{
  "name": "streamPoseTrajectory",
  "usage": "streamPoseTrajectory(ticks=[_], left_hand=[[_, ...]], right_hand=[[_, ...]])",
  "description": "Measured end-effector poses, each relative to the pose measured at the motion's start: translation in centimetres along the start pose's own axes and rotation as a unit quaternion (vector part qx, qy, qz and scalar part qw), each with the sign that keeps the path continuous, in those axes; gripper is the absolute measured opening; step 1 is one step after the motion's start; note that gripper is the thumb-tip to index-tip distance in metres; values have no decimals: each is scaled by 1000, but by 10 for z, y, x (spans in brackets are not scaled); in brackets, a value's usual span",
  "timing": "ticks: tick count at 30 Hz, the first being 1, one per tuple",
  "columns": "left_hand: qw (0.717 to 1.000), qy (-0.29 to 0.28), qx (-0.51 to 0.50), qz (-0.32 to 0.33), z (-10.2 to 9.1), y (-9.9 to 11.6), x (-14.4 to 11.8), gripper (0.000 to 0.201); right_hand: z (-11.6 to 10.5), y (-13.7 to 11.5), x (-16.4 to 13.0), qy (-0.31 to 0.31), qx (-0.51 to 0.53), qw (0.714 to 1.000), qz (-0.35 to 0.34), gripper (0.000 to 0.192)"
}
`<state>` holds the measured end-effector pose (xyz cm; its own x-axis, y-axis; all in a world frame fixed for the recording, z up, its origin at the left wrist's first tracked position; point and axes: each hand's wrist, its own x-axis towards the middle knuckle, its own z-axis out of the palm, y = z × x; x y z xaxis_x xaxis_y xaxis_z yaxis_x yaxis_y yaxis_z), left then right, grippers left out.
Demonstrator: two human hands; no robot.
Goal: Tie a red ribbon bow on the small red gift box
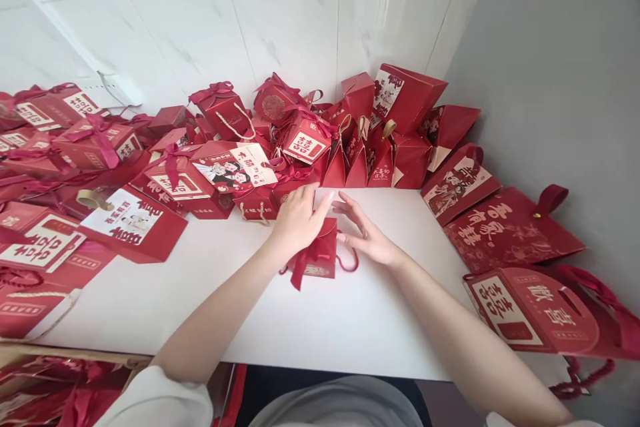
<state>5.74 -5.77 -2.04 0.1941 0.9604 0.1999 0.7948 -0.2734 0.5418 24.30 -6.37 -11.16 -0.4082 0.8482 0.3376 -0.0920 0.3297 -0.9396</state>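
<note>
A small red gift box (323,253) with a ribbon bow and a red cord handle stands on the white table (340,333) in front of me. My left hand (299,221) is at its upper left, fingers stretched forward and thumb out over the top. It partly covers the box; whether it presses on it I cannot tell. On the other side, my right hand (370,238) is open, with its fingers apart and the thumb close to the box's right edge. Neither hand is closed round the box. The box's far side is hidden.
Red gift boxes (307,140) are heaped along the tiled wall (285,20). More boxes (43,240) cover the left side. Several others line the right edge, including a large box (543,310) with a ribbon. At lower left, a carton (65,350) holds red items.
</note>
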Motion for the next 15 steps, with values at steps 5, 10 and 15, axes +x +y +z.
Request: streamPoseTrajectory(ticks=[5,10,15], left_hand=[[997,-18,53,-55,-29,1,-10,77],[996,-32,77,-40,-21,0,-20,95],[980,-157,111,-44,-41,-22,-39,113]], right_hand=[[11,5,-2,11,-2,1000,25,72],[9,26,1,116,14,992,37,57],[0,41,1,217,21,972,83,55]])
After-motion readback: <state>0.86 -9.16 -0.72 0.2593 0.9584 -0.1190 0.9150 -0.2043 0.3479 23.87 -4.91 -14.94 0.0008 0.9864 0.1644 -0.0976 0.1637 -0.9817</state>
